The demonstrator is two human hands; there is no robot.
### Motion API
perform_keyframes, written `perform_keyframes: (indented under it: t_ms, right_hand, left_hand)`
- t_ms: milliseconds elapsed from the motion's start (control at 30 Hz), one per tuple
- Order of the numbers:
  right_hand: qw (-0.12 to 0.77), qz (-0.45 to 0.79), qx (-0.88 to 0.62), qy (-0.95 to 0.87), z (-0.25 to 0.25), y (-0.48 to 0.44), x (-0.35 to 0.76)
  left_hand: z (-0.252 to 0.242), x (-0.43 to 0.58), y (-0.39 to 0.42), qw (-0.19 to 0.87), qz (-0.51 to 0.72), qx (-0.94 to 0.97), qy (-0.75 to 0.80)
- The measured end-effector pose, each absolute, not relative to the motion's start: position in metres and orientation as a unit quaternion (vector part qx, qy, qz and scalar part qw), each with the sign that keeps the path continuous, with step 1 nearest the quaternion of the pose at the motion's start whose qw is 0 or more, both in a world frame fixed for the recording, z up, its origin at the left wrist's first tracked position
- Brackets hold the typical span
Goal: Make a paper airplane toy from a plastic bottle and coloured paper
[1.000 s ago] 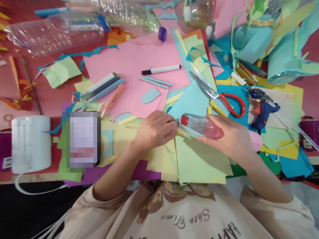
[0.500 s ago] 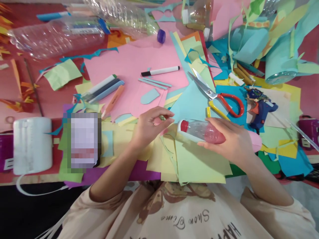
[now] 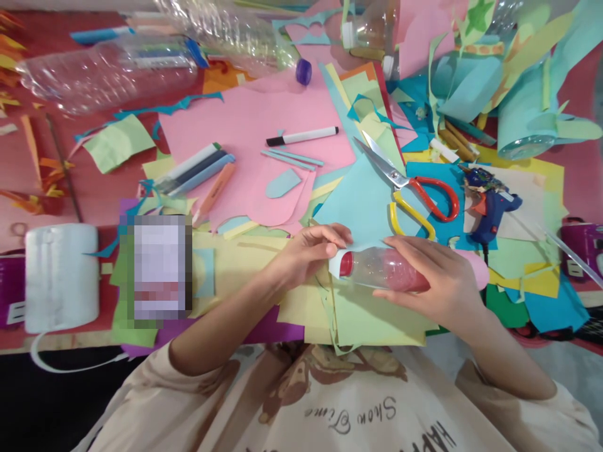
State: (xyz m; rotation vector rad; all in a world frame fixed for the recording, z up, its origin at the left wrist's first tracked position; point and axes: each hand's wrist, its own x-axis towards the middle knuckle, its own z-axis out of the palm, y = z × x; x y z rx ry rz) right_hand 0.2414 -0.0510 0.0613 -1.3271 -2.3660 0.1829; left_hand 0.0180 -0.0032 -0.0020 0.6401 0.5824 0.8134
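Observation:
A clear plastic bottle [image 3: 370,267] with a red cap [image 3: 346,264] lies on its side, cap pointing left. My right hand [image 3: 433,270] is wrapped round its body. Pink paper [image 3: 473,267] shows at the bottle's base, beyond that hand. A light blue paper piece [image 3: 335,263] stands against the cap end. My left hand [image 3: 313,254] pinches this paper's upper edge beside the cap, thumb and fingers together. Open scissors [image 3: 400,181] with one red and one yellow handle lie just behind the bottle.
A blue glue gun [image 3: 492,210] rests at the right. Markers [image 3: 200,169] and a black-capped pen [image 3: 301,136] lie on pink paper [image 3: 254,113]. Plastic bottles [image 3: 108,69] lie at the back. A phone [image 3: 159,267] and a white device [image 3: 62,276] are at the left.
My left hand has moved right and down to the cap end and now pinches the light blue paper. The bottle has shifted slightly downward, with my right hand still round it.

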Motion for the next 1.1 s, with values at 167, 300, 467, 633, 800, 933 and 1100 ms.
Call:
perform_keyframes:
  t_ms: [167, 300, 467, 633, 800, 933, 1100]
  right_hand:
    - [0.217, 0.055, -0.483, -0.846, 0.0598, -0.0518, 0.2382]
    - [0.217, 0.05, -0.486, -0.845, 0.0586, -0.0519, 0.237]
    - [0.215, 0.058, -0.487, -0.845, 0.0587, -0.0518, 0.2371]
    - [0.208, 0.05, -0.482, -0.85, 0.0586, -0.0513, 0.2369]
    - [0.202, 0.056, -0.479, -0.852, 0.0576, -0.0508, 0.2355]
    - [0.203, 0.054, -0.48, -0.852, 0.0574, -0.0509, 0.2346]
    - [0.204, 0.053, -0.479, -0.852, 0.0565, -0.0508, 0.2337]
  left_hand:
    - [0.0003, 0.0206, -0.0044, 0.836, 0.395, 0.257, 0.281]
    - [-0.0025, 0.02, -0.0052, 0.813, 0.421, 0.265, 0.303]
    - [-0.0016, 0.0182, -0.0063, 0.811, 0.415, 0.275, 0.307]
    - [0.002, 0.0172, -0.0051, 0.814, 0.402, 0.301, 0.291]
    - [0.0002, 0.0181, -0.0063, 0.807, 0.404, 0.322, 0.288]
    - [-0.0017, 0.0201, -0.0079, 0.798, 0.415, 0.311, 0.309]
    - [-0.0027, 0.0211, -0.0083, 0.79, 0.426, 0.304, 0.32]
